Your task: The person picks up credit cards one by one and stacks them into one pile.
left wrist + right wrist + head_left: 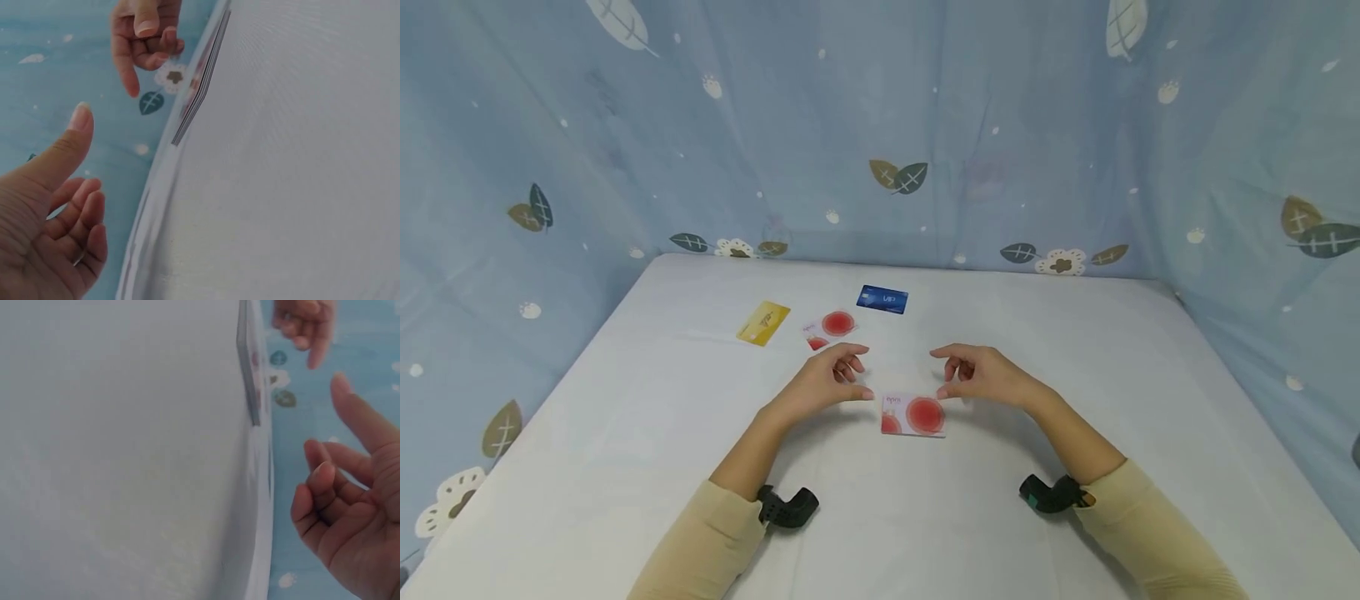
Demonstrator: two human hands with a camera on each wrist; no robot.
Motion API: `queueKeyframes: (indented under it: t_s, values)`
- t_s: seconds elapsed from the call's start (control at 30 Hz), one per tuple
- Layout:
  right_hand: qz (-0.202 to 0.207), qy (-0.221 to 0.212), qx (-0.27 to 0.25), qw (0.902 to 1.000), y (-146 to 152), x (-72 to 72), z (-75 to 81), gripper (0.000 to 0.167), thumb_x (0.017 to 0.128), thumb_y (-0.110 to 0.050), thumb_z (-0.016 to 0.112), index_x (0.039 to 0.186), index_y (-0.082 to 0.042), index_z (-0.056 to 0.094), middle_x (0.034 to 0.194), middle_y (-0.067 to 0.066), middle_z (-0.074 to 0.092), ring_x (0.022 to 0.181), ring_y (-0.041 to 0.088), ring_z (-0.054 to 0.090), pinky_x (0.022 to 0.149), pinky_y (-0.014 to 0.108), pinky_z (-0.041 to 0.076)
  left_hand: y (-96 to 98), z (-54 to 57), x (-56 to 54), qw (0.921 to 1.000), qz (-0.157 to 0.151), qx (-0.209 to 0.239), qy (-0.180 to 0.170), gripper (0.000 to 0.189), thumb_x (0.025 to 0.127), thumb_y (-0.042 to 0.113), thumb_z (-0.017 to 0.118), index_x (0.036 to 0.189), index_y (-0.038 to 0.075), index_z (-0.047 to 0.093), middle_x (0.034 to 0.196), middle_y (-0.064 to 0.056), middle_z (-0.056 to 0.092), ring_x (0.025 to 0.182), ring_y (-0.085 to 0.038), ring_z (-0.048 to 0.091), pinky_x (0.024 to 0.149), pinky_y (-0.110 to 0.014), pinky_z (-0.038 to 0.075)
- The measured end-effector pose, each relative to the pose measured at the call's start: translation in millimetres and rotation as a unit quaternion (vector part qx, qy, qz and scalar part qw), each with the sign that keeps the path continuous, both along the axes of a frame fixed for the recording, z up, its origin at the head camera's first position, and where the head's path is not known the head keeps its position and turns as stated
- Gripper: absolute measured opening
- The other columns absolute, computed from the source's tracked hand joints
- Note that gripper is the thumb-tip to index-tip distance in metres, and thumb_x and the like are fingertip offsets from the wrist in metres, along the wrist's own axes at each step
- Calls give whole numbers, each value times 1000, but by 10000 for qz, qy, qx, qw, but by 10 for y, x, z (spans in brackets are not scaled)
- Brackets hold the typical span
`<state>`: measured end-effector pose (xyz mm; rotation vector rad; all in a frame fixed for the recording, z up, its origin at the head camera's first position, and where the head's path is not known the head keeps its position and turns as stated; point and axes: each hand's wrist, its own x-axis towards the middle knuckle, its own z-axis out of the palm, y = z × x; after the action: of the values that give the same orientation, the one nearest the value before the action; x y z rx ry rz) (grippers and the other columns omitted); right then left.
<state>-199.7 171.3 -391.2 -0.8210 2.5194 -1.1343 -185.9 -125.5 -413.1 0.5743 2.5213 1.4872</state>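
Observation:
A small stack of cards (913, 415), its top card white with red circles, lies flat on the white table in front of the person. Seen edge-on in the left wrist view, the stack (204, 87) shows several layers. My left hand (822, 385) hovers at its left side, thumb and index finger spread apart and the other fingers loosely bent. On the opposite side, my right hand (988, 379) mirrors that pose, its thumb tip right by the stack's upper right corner. Neither hand holds anything.
Farther back on the table (1075, 333) lie a yellow card (763, 323), a white card with red circles (830, 328) and a blue VIP card (882, 299). A blue patterned curtain (820, 125) hangs behind the table and along its sides.

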Motion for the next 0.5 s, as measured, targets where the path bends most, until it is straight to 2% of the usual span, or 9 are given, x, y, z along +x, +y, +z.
queueKeyframes:
  t_s: [0.13, 0.27, 0.5]
  values:
    - [108, 116, 79, 9998, -52, -87, 15, 61, 79, -24, 77, 130, -1, 54, 89, 2, 62, 68, 15, 49, 57, 22, 41, -34, 53, 24, 9995, 292, -81, 71, 69, 76, 24, 80, 135, 6, 49, 108, -10, 59, 92, -20, 55, 81, -35, 46]
    - [71, 222, 216, 9995, -95, -169, 54, 63, 78, -24, 78, 132, -3, 53, 90, 2, 62, 70, 17, 49, 58, 23, 42, -69, 75, -4, 9983, 539, -122, 161, 69, 78, 24, 78, 137, 8, 47, 110, -11, 58, 95, -21, 53, 82, -35, 45]
    - [36, 503, 574, 9971, -178, -314, 121, 63, 80, -24, 76, 135, -4, 50, 95, 6, 62, 74, 17, 50, 62, 25, 44, -98, 101, -94, 9967, 704, -13, 402, 64, 80, 23, 77, 136, 9, 48, 112, -14, 56, 96, -27, 52, 82, -38, 43]
